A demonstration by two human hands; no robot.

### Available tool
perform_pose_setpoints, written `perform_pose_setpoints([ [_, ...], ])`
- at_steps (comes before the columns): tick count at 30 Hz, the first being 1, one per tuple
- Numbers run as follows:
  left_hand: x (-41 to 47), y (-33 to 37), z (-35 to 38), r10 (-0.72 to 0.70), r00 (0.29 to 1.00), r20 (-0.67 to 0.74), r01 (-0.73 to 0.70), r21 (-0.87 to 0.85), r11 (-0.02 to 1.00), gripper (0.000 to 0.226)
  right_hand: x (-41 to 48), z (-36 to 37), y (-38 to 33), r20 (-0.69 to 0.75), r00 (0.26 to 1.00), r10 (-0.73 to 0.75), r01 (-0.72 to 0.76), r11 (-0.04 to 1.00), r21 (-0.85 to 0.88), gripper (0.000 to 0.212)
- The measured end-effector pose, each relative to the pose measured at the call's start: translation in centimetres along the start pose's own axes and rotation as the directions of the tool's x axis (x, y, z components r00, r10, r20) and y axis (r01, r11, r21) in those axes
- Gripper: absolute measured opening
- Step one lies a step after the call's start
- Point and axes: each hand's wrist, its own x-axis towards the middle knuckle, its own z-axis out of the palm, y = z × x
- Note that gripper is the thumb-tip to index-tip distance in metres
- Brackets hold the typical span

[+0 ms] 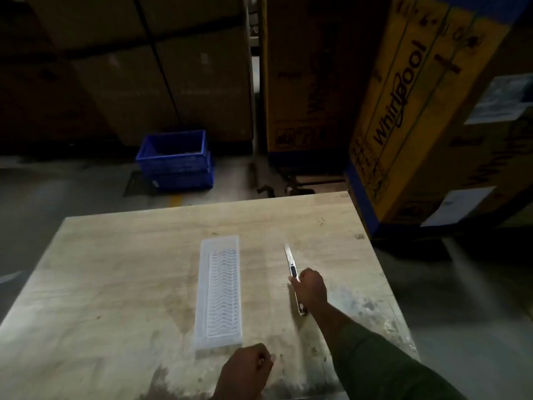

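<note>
**A:** Standing right by the bench here. What's in the right hand (311, 287)?

**B:** A slim metal utility knife (290, 262), the snap-blade kind by the look of it. The fingers are wrapped round the back half of the handle. The blade end pokes forward, away from the body, low over the wooden table (115, 269) and off to the right of that plastic panel (220, 293).

**A:** How's it going to handle, you reckon?

**B:** Light and stiff, I'd guess, with smooth metal sides, so a bit slippery. Best held on the handle behind the dark slider, never up by the blade. Thin blades like that can snap if you lever them sideways.

**A:** And the panel?

**B:** It's long, narrow and translucent white, with a flat rim and rows of wavy ribs down the middle. It lies flat, apart from both hands. Looks like light moulded plastic, so it probably flexes a little and would skate on the tabletop unless someone pins it down.

**A:** Left hand (245, 368)?

**B:** At the near edge of the table, just past the panel's near end, fingers curled in. There might be something small in there, but I can't tell in this light.

**A:** Anything else?

**B:** The table's pale wood grain, scuffed, with whitish worn patches. Behind it there are stacked blue crates (176, 157) on the floor and big cardboard boxes (403, 111).
</note>
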Motion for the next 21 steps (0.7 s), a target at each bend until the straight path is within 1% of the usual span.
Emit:
perform_pose_setpoints([
  [1,0.2,-0.3,0.4,-0.002,1.0,0.028,0.002,-0.015,1.0,0.029,0.4,0.1,-0.4,-0.01,1.0,-0.002,0.002,1.0,-0.023,0.038],
  [3,-0.1,-0.5,0.8,-0.06,0.998,0.018,0.061,-0.022,0.998,0.03,0.8,0.1,-1.5,-0.039,0.999,0.012,-0.015,0.998,-0.067,0.039],
  [6,-0.5,-1.4,1.3,-0.092,0.996,0.01,0.093,-0.076,0.993,0.031,1.2,-0.1,-3.2,-0.043,0.999,0.033,-0.038,0.992,-0.12,0.037],
  [9,-0.6,-2.1,1.9,-0.102,0.994,0.041,0.105,-0.077,0.991,0.029,1.9,0.4,-3.4,-0.048,0.996,0.072,-0.078,0.985,-0.151,0.032],
  [11,-0.5,-2.4,2.2,-0.096,0.994,0.049,0.099,-0.083,0.992,0.027,2.3,0.6,-3.6,-0.051,0.992,0.115,-0.119,0.988,-0.098,0.029],
  [14,-0.1,-2.5,2.6,-0.05,0.997,0.051,0.055,-0.105,0.993,0.024,2.5,0.7,-3.7,-0.041,0.989,0.141,-0.143,0.989,-0.028,0.026],
  [17,0.4,-2.1,3.1,-0.013,0.998,0.06,0.023,-0.169,0.985,0.031,2.7,0.8,-3.2,0.001,0.987,0.162,-0.162,0.986,0.031,0.025],
  [18,0.7,-1.8,3.2,-0.007,0.998,0.057,0.018,-0.2,0.98,0.03,2.7,0.7,-3.0,0.018,0.985,0.17,-0.171,0.984,0.056,0.024],
  [21,1.3,-0.8,3.4,0.016,0.997,0.071,0.005,-0.289,0.957,0.015,2.4,0.5,-2.2,0.037,0.98,0.195,-0.198,0.97,0.141,0.022],
])
